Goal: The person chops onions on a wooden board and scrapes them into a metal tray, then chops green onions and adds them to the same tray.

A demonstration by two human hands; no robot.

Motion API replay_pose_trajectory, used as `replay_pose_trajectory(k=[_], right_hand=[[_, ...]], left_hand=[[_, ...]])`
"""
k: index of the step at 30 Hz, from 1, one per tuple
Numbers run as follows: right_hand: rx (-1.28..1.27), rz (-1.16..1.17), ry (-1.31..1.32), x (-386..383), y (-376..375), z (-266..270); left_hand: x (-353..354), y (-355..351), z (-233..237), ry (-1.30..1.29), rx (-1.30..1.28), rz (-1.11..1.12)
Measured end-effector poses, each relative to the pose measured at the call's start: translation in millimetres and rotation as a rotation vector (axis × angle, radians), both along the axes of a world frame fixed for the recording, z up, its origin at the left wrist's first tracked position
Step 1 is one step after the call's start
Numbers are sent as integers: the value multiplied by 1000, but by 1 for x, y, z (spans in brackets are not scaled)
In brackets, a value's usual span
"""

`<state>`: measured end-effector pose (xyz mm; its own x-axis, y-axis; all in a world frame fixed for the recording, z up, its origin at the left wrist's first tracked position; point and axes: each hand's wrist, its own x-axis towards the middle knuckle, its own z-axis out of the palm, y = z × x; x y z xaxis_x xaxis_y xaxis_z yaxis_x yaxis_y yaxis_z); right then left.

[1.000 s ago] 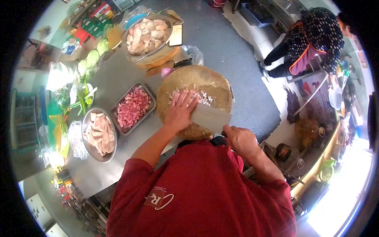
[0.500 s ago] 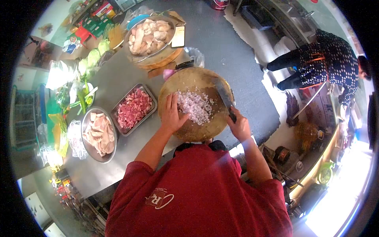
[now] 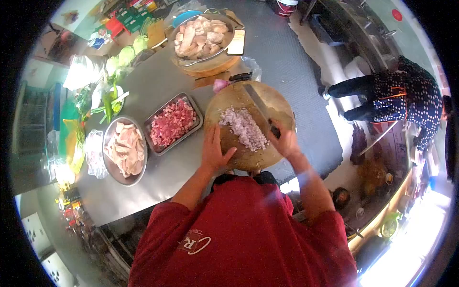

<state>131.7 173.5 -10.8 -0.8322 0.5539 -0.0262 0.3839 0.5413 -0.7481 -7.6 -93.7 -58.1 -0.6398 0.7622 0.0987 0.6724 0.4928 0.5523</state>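
Note:
My right hand (image 3: 284, 139) is closed on the dark handle of a cleaver (image 3: 257, 101). Its blade points up and to the left over the round chopping board (image 3: 279, 103), to the right of the chopped onion (image 3: 243, 128). At the board's left edge rests my left hand (image 3: 214, 149), fingers stretched out and thumb apart, holding nothing. The chopped purple-white onion lies in a slanting band between my two hands. A piece of purple onion (image 3: 220, 85) sits beyond the board, beside a black-handled knife (image 3: 240, 76).
Left of the board stand a tray of diced meat (image 3: 171, 122) and a bowl of pale meat (image 3: 125, 151). Farther back are a large bowl of meat pieces (image 3: 202, 38) and a phone (image 3: 236, 42). Green vegetables (image 3: 111, 103) lie at left. Another person (image 3: 401, 95) is at right.
The cleaver has moved left, closer to the onion, and the onion now forms a narrower, slanting band. My left hand has drawn back from it toward the board's edge. The view has shifted.

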Motion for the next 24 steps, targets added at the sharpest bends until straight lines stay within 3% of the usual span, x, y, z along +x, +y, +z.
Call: replay_pose_trajectory(k=[6, 13, 16, 18, 19, 22, 24], right_hand=[[54, 335, -243, -34, 18, -5], [118, 716, -125, -15, 31, 4], [46, 674, -111, 8, 31, 7], [14, 374, -15, 30, 22, 12], [17, 372, -23, 43, 18, 10], [-654, -33, -91, 79, 1, 11], [-784, -141, -43, 105, -7, 4]], left_hand=[[10, -19, 9, -10, 25, 46], [14, -32, -1, -42, 31, 99], [6, -27, 0, -36, 37, 54], [-5, -14, 3, -46, 48, 34], [-11, -8, 6, -17, 65, -1], [-38, 13, -2, 60, 94, -97], [-54, 28, -10, 105, 109, -162]])
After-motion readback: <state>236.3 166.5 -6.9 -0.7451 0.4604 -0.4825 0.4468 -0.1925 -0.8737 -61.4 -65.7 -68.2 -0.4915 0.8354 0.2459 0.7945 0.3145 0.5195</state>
